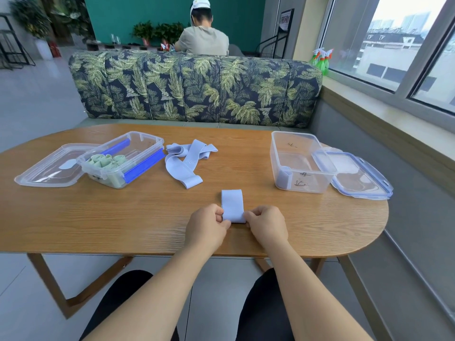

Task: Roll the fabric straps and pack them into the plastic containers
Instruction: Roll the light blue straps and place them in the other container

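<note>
Head view: near the front edge of the bench (123,217), about midway along it, the left hand (209,225) and the right hand (267,225) sit side by side at the near end of a pale blue strap (232,205). The left fingers (219,212) and the right fingers (253,214) are curled narrow and pinch that end from either side, where the strap looks doubled over or just begun as a roll; the rest lies flat on the wood, running away from the person. The strap looks light, soft and limp, probably stretchy, so it will likely spring loose unless the coil is kept tight. The best hold seems to be at the two side edges of the rolled end, thumbs behind, with the free tail left flat to feed in. Farther in, left of centre, the loose straps (187,161) of the same colour lie in a tangled heap. Toward the left edge an open container (147,141) holds green rolls (105,161) and rests partly on its lid (49,168). Toward the right edge a second container (317,178) holds one blue roll (284,177) standing in its near left corner, its lid (362,175) touching it on the right. Beyond the far edge stands a leaf-print sofa (197,87).
</note>
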`<state>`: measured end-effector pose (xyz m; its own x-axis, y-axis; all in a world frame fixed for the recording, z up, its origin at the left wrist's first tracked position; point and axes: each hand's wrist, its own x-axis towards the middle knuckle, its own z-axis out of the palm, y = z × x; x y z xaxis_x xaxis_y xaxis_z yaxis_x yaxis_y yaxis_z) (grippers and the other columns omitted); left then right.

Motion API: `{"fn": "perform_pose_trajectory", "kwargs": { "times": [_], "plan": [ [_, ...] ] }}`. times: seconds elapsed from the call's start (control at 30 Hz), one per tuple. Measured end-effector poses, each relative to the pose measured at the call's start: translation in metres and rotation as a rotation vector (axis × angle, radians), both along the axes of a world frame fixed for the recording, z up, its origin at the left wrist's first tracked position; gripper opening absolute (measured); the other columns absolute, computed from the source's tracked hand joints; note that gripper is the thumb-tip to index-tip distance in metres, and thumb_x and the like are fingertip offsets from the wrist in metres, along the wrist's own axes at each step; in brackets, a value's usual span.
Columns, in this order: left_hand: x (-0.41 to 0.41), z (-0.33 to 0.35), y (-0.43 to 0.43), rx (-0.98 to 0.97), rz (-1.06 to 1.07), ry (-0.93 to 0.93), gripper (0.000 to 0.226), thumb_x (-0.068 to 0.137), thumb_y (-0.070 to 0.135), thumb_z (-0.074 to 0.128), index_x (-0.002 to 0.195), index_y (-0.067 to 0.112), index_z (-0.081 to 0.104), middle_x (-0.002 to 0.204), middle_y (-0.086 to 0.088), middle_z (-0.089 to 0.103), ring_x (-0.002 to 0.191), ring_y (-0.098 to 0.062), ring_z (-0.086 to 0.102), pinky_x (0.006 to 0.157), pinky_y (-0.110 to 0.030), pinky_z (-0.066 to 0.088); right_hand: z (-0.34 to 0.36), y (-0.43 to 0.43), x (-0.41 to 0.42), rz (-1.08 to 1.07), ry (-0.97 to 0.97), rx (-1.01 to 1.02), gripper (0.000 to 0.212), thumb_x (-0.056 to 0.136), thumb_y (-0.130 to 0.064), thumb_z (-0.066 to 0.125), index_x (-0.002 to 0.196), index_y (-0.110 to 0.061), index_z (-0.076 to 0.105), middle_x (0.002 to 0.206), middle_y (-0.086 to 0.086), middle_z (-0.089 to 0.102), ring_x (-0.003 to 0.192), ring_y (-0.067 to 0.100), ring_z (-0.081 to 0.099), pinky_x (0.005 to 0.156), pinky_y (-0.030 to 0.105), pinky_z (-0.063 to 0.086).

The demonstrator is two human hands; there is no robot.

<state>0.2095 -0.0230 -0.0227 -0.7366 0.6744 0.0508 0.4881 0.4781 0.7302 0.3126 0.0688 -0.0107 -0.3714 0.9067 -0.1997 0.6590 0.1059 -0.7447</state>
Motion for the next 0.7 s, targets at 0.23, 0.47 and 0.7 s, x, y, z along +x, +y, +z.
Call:
{"fn": "perform_pose_trajectory", "kwargs": {
  "times": [0.23, 0.47, 0.7],
  "plan": [
    [-0.001, 0.004, 0.005, -0.059, -0.01, 0.044, 0.03, 0.087, 0.026, 0.064, 0.116, 0.023, 0.06, 0.104, 0.006, 0.061, 0.098, -0.015, 0.059, 0.082, -0.03, 0.049, 0.001, 0.004, -0.005, -0.073, 0.013, -0.03, 0.026, 0.082, -0.037, 0.06, 0.062, -0.02, 0.063, 0.077, 0.002, 0.071, 0.068, 0.021, 0.058, 0.061, 0.028, 0.04],
    [0.003, 0.003, 0.011, 0.024, 0.048, 0.003, 0.031, 0.086, 0.02, 0.067, 0.116, 0.014, 0.062, 0.106, 0.0, 0.064, 0.102, -0.017, 0.06, 0.085, -0.027, 0.048, -0.005, 0.0, -0.002, -0.072, 0.036, 0.007, 0.026, 0.085, -0.043, 0.057, 0.077, -0.021, 0.069, 0.079, -0.003, 0.071, 0.079, 0.019, 0.063, 0.07, 0.029, 0.045],
    [0.004, 0.001, 0.01, 0.061, 0.078, -0.064, 0.028, 0.083, 0.015, 0.07, 0.111, 0.013, 0.064, 0.09, 0.005, 0.06, 0.094, -0.016, 0.062, 0.085, -0.032, 0.052, -0.006, -0.004, 0.004, 0.059, -0.042, 0.176, 0.021, 0.089, -0.042, 0.057, 0.084, -0.024, 0.065, 0.08, -0.009, 0.066, 0.083, 0.017, 0.059, 0.068, 0.028, 0.04]
  ]
}}
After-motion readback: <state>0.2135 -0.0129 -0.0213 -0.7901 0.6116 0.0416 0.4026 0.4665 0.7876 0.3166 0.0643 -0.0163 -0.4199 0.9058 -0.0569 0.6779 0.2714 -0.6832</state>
